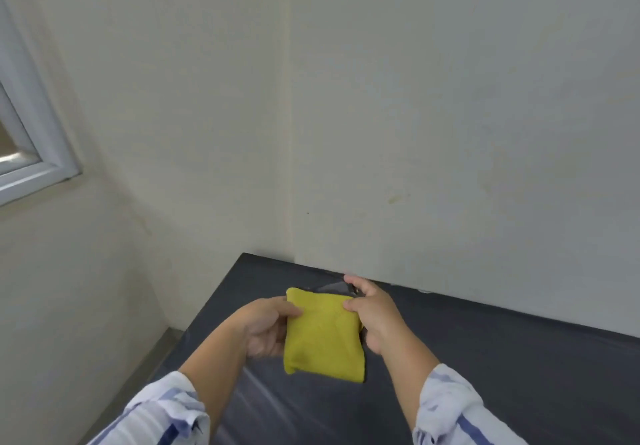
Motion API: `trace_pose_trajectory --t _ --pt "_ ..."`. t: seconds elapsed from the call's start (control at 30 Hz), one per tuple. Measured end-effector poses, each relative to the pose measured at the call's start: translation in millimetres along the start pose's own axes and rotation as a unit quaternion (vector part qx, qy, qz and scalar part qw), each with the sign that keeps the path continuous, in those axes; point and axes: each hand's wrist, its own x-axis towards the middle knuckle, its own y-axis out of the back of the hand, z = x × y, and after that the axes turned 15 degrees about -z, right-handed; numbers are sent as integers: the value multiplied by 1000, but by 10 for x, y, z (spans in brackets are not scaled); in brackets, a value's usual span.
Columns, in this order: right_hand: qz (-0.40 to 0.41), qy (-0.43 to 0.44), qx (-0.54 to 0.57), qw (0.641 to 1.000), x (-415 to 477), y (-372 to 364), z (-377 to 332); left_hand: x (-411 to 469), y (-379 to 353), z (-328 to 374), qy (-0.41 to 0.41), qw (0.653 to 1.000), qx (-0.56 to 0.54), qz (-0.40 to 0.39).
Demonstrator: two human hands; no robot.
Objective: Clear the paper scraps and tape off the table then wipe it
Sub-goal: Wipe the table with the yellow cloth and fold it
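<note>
we got folded cloth (323, 335) pinched in both hands, lower centre of frame, just above table (502, 358). left hand (266, 328) clamps left edge, right hand (372, 311) top right corner. long axis runs up-down, table right underneath.

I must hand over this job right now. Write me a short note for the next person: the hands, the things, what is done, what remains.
Left hand: grips the left edge of the folded yellow cloth.
Right hand: pinches its upper right edge.
The cloth is held above the dark table, near the wall.
Done, as it seems: no scraps or tape show on the visible part of the table.
Left: a greyish patch behind the cloth, unclear what it is; check it. Then wipe the table; streaks show near the front edge.
</note>
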Motion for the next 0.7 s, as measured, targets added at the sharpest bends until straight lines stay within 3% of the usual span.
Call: trace_pose_trajectory --t 0.23,0.33,0.4,0.47,0.53,0.6,0.7 --pt "52 -37 -116 991 1058 -593 296 505 1111 251 -2 997 59 46" --pt "66 -33 -118 990 1394 -676 297 833 1379 360 -36 980 154 122" --pt "88 -38 -203 974 1523 -712 330 1015 1485 325 -6 941 271 202" --pt "74 -40 -358 930 1598 -772 447 1115 1516 181 35 879 418 227" --pt "-9 -82 -496 864 1615 -846 686 1156 1481 -42 56 828 530 175" --pt "-88 -149 -555 814 1568 -881 972 1138 1431 -241 81 787 601 115" --pt "-123 -165 -588 783 1415 -848 1187 1094 1424 -412 104 733 664 104"
